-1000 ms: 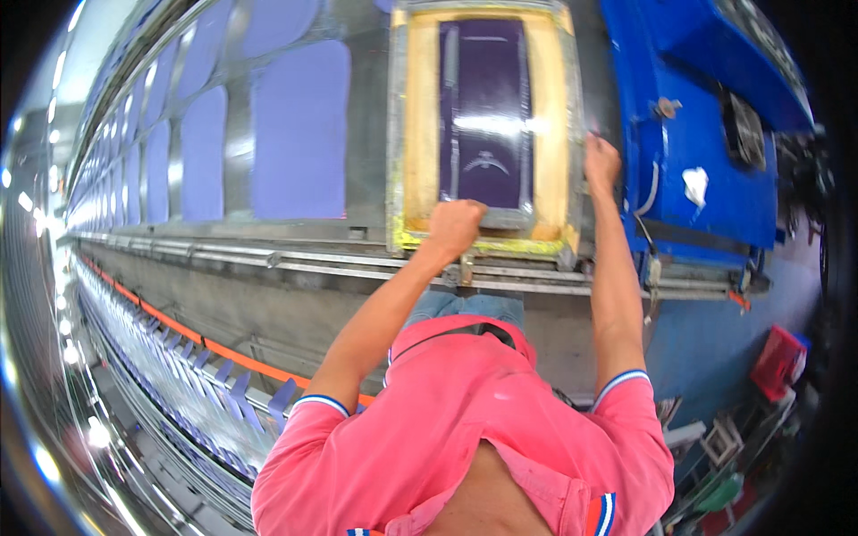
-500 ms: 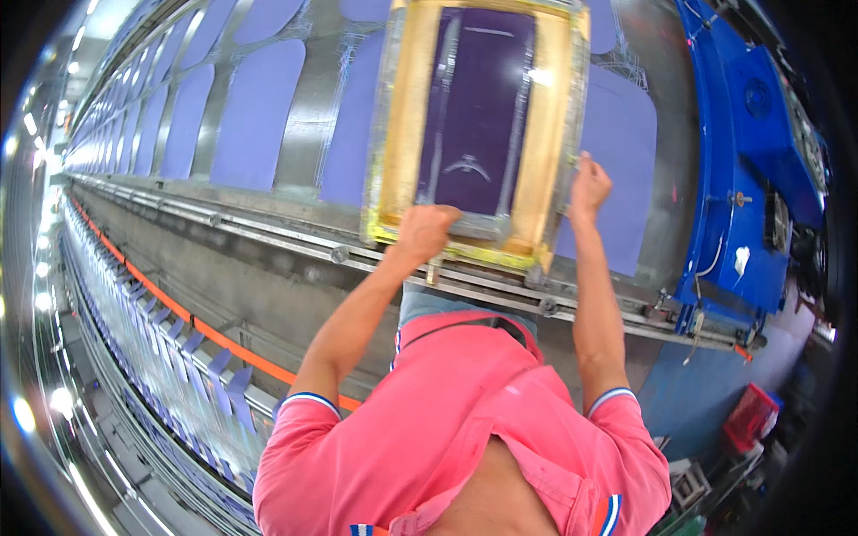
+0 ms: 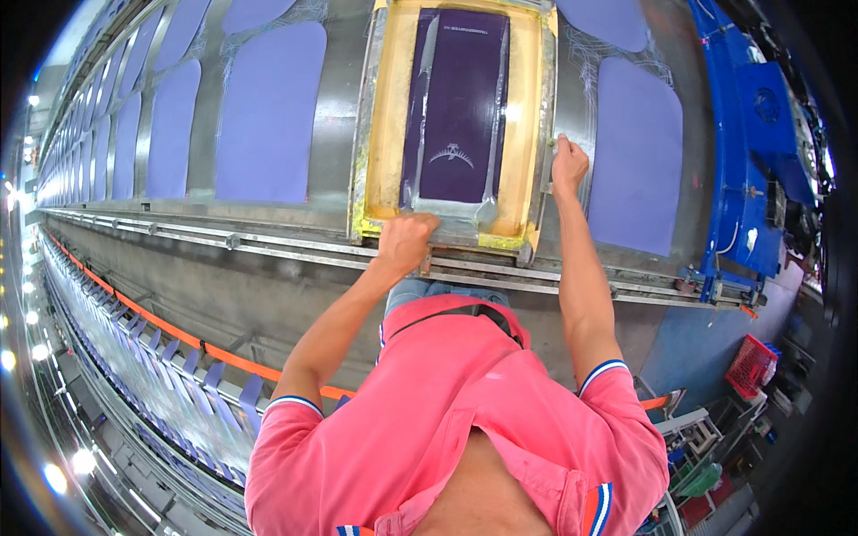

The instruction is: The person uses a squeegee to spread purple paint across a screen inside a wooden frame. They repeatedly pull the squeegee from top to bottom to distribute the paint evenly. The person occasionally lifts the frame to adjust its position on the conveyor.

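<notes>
A framed printing screen (image 3: 521, 170) lies on the long metal table in front of me. It has a yellowish inner border and a dark purple middle bearing a light arched emblem and small lettering. At its near left corner my left hand (image 3: 408, 241) is closed over the rim. My right hand (image 3: 569, 165) is curled closed at the right side rim, its fingertips partly hidden. Right of the screen lies a flat lilac panel (image 3: 636, 161), and another lilac panel (image 3: 270, 116) lies to its left. What is under the screen cannot be seen.
A metal rail (image 3: 295, 253) runs along the table's near edge. More lilac panels (image 3: 174, 129) stretch away leftward. A blue machine (image 3: 746, 152) stands at the right end. Behind me on the left runs an orange bar (image 3: 170, 326); a red basket (image 3: 752, 366) is at the lower right.
The screen has shifted left along the table with both hands on it. The panel at right, partly covered before, now shows whole. The emblem appears more sharply.
</notes>
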### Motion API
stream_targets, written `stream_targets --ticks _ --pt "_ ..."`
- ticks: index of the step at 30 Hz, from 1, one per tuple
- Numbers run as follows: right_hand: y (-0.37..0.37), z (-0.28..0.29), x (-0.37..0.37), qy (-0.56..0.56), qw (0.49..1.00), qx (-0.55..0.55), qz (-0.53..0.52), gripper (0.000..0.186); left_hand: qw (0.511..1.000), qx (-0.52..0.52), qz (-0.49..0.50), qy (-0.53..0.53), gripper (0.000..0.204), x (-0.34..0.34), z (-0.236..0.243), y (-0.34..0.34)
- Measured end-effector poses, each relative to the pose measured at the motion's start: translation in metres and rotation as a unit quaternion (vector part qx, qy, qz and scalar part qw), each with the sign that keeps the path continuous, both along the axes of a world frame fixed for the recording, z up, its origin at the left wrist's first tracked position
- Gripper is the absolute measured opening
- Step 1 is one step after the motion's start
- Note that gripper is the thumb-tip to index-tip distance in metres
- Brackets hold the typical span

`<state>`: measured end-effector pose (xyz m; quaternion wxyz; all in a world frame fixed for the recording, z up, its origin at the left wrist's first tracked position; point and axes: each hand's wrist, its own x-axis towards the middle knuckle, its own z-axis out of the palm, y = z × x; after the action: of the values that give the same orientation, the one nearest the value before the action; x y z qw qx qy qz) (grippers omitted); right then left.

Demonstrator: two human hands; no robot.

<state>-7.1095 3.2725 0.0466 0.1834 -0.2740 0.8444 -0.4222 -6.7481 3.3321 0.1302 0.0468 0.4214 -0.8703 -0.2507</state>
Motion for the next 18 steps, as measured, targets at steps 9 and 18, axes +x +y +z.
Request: stream_targets --ticks 9,18 --pt "-0.008 0.01 0.014 0.14 0.987 0.077 0.027 0.047 0.982 -0.153 0.005 0.108 0.041 -0.021 -0.041 -0.055" --pt "-0.18 0.102 0.057 0.217 0.913 -0.11 0.328 0.04 0.981 -0.187 0.007 0.049 0.027 -0.12 -0.046 -0.333"
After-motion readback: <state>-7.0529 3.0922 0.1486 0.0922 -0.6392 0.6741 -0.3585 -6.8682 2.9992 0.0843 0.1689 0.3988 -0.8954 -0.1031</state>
